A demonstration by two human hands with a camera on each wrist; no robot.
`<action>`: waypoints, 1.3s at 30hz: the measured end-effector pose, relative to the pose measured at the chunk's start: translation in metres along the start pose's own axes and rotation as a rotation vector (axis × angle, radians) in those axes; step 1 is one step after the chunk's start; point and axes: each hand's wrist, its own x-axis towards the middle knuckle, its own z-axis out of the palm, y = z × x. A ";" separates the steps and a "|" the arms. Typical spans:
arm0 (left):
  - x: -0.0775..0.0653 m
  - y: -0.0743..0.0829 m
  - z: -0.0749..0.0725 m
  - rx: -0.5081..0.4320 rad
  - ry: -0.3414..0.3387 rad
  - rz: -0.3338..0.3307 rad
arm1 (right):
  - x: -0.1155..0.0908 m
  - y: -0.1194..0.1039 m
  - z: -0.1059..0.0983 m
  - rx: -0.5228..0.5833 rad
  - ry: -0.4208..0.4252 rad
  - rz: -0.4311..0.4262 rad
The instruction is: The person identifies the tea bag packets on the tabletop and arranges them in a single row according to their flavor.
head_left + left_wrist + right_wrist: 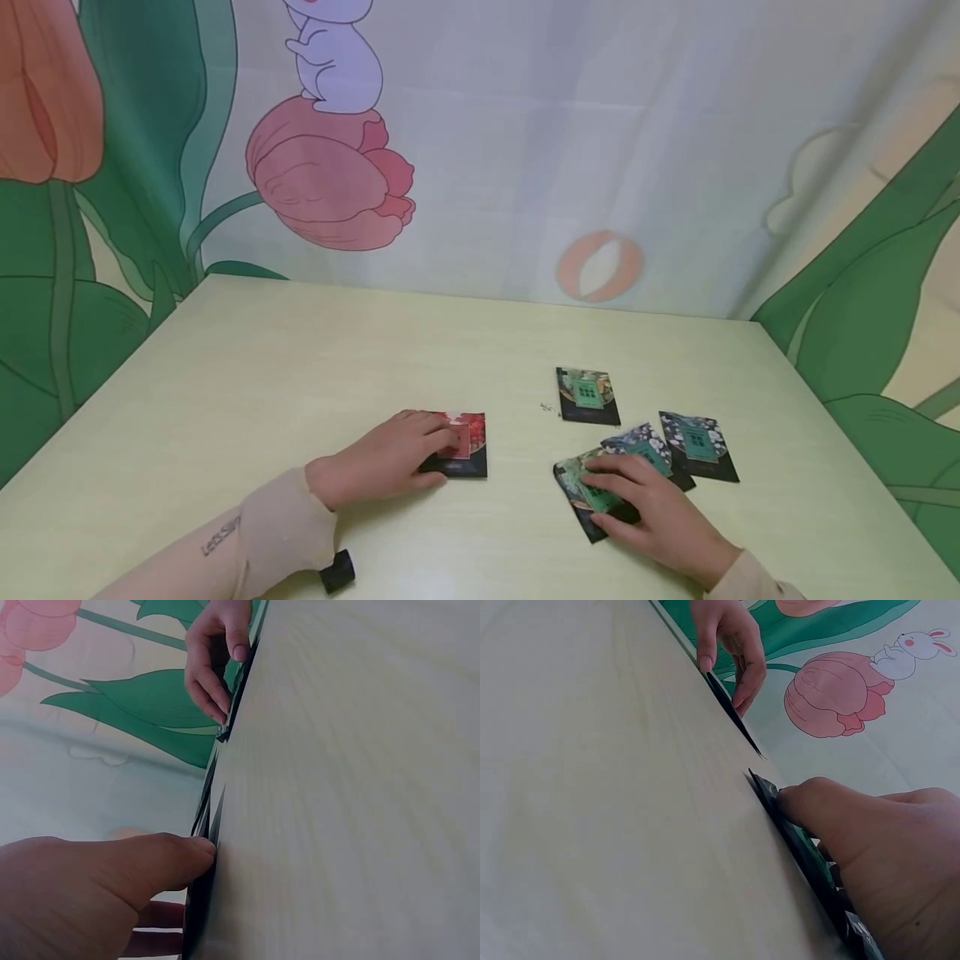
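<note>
Cropped beige sleeve (281,529), left fingers (433,427) loosely spread, partly hiding red packet (476,446), right fingers (613,482) spread across green packet (574,483)

Pale tbl (262,375) — curtain (510,167) bhnd w/ pink tulip (322,179), rabbit (341,71).

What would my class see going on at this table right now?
A person has both hands on small printed packets. The left hand rests on a red packet; the right hand rests on a green packet. Two flowered packets, one nearer the right hand and one farther right, lie beside it, and another green packet lies farther back on the table.
</note>
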 end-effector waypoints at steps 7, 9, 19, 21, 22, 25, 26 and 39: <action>-0.007 0.000 -0.003 -0.019 -0.014 0.001 | 0.000 0.000 0.000 0.007 -0.002 -0.001; -0.009 0.001 -0.005 -0.023 -0.016 0.002 | 0.000 0.000 0.000 0.006 -0.005 0.004; -0.020 -0.002 -0.009 -0.043 -0.034 -0.006 | 0.002 0.000 -0.002 -0.008 -0.017 -0.007; -0.022 -0.002 -0.009 -0.043 -0.034 -0.004 | 0.002 0.000 -0.002 -0.014 -0.012 -0.014; -0.022 -0.003 -0.008 -0.042 -0.034 -0.002 | 0.001 -0.001 -0.002 -0.016 -0.008 -0.019; -0.023 -0.002 -0.008 -0.040 -0.027 0.006 | 0.000 -0.001 -0.002 -0.025 0.006 -0.030; -0.023 -0.002 -0.008 -0.042 -0.022 0.009 | -0.001 -0.001 -0.002 -0.030 0.008 -0.031; -0.024 0.000 -0.006 -0.084 -0.039 -0.031 | 0.003 -0.004 -0.005 -0.063 -0.040 -0.021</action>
